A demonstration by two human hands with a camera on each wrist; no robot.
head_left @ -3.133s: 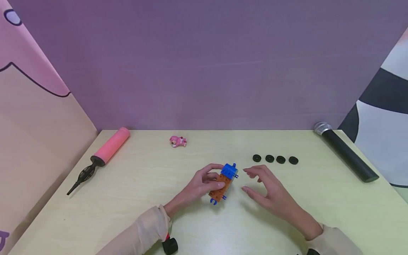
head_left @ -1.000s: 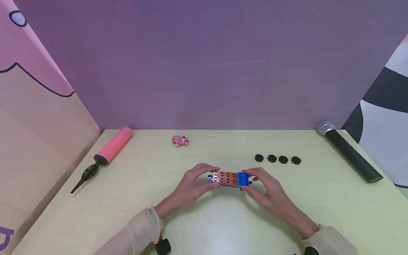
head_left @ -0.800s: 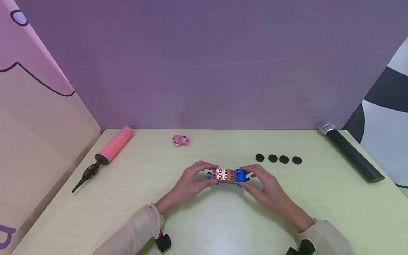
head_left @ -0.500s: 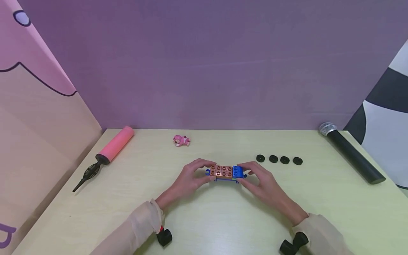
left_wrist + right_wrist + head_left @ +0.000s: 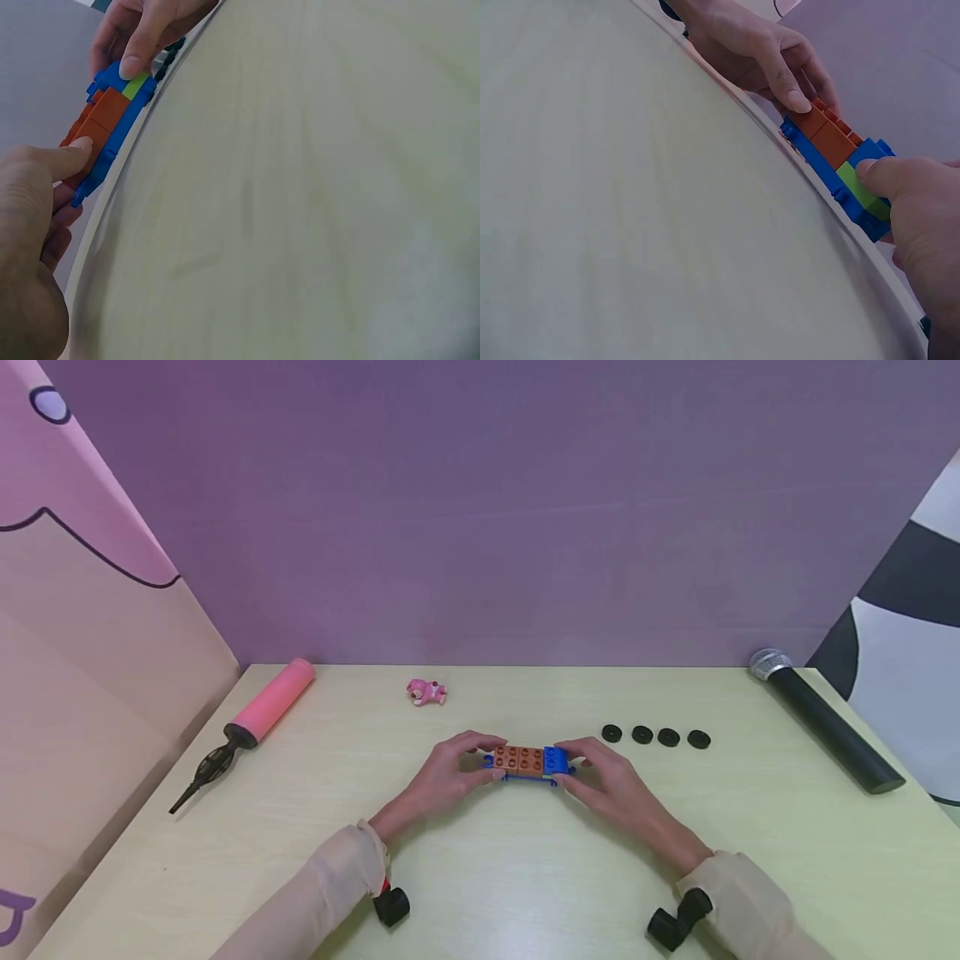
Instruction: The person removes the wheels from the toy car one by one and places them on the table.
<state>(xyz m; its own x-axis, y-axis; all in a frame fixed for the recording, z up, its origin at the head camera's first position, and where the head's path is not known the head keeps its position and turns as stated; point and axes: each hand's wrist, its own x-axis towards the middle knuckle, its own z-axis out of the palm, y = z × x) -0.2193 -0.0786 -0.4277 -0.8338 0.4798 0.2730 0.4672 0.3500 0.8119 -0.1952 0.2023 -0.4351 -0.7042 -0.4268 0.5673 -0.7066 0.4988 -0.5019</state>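
Both hands hold a toy train car of building bricks (image 5: 519, 761) lengthwise above the table. It has a blue base (image 5: 821, 166), orange bricks (image 5: 109, 109) with studs on top, and at its right end a blue brick (image 5: 555, 759) over a green brick (image 5: 859, 191). My left hand (image 5: 442, 781) pinches the orange end between thumb and fingers. At the other end my right hand (image 5: 618, 783) grips the blue and green bricks, its thumb (image 5: 877, 176) across their near side. Small blue hooks stick out at both ends of the base.
Several black toy wheels (image 5: 642, 735) lie in a row at the back right. A black microphone (image 5: 832, 727) rests along the right side, a pink balloon pump (image 5: 270, 702) at the left. A small pink bear figure (image 5: 427, 692) lies near the back edge of the table (image 5: 480, 893).
Earlier, the left hand alone held the train car at a slant while the right hand was apart. The right hand has taken the blue end, and the car has turned lengthwise and shifted slightly left and away.
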